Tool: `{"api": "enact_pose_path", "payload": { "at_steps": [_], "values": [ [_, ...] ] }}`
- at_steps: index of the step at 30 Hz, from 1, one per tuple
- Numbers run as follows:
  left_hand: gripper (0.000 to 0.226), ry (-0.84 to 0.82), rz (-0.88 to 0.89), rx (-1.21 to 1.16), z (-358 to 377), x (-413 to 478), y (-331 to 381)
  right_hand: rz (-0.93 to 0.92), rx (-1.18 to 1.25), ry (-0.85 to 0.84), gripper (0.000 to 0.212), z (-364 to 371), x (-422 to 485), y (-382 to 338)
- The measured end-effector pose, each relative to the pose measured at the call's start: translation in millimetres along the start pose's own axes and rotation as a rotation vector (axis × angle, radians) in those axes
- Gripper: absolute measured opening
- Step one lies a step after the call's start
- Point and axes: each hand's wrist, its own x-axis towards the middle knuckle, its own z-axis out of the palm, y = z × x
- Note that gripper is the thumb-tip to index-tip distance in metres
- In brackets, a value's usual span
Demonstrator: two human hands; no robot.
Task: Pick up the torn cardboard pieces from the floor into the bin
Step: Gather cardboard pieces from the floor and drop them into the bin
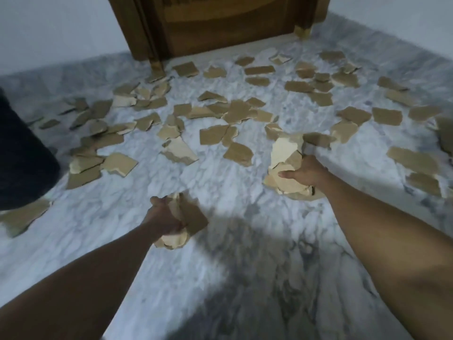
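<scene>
Torn brown cardboard pieces (213, 134) lie scattered over the white marble floor (220, 182), from the middle back to the door. My left hand (163, 220) grips a small bunch of cardboard pieces (188, 218) low over the floor. My right hand (305, 171) grips a bigger stack of cardboard pieces (285, 155), held above the floor at centre right. The dark bin (23, 153) stands at the left edge, only partly in view.
A brown wooden door (220, 23) with its frame closes the far side. White walls run along the back left and back right. More cardboard lies beside the bin (83, 168) and at the right edge (414, 160). My shadow falls on the near floor.
</scene>
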Motion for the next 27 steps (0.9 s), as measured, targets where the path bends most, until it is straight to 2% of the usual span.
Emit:
{"api": "enact_pose_path", "payload": {
  "at_steps": [1, 3, 5, 7, 10, 12, 13, 15, 16, 18, 21, 23, 25, 27],
  "values": [
    [0.089, 0.008, -0.039, -0.002, -9, 4, -15, 0.002, -0.041, -0.012, 0.109, 7, 4, -3],
    [0.087, -0.003, -0.048, 0.055, -22, 10, -32, -0.016, -0.136, -0.021, 0.092, 19, 6, -5],
    [0.087, -0.036, 0.003, 0.097, -34, 16, -28, -0.056, -0.248, -0.001, 0.077, 26, 2, -8],
    [0.085, -0.08, 0.09, 0.113, -46, 26, -14, -0.09, -0.273, -0.026, 0.077, 34, -1, -11],
    [0.103, -0.095, 0.203, 0.193, -55, 54, 12, -0.087, -0.275, -0.011, 0.069, 56, -15, -19],
    [0.11, -0.05, 0.268, 0.255, -56, 81, 31, -0.154, -0.381, 0.085, 0.054, 68, -19, -25],
    [0.115, -0.038, 0.313, 0.298, -57, 96, 41, -0.187, -0.445, 0.078, 0.058, 72, -15, -24],
    [0.133, -0.057, 0.409, 0.357, -60, 125, 64, -0.106, -0.509, -0.05, 0.084, 74, -3, -25],
    [0.142, -0.084, 0.439, 0.362, -62, 142, 73, -0.051, -0.498, -0.095, 0.087, 74, 0, -31],
    [0.155, -0.19, 0.451, 0.357, -66, 171, 90, 0.005, -0.456, -0.103, 0.073, 76, -6, -50],
    [0.162, -0.368, 0.401, 0.411, -65, 209, 100, 0.128, -0.416, -0.026, 0.068, 89, -18, -78],
    [0.154, -0.405, 0.382, 0.431, -64, 221, 97, 0.234, -0.425, -0.006, 0.066, 100, -25, -92],
    [0.118, -0.39, 0.399, 0.394, -66, 214, 89, 0.304, -0.39, 0.043, 0.076, 112, -30, -104],
    [0.094, -0.349, 0.46, 0.417, -74, 198, 80, 0.276, -0.347, 0.025, 0.076, 124, -28, -116]
  ]
}}
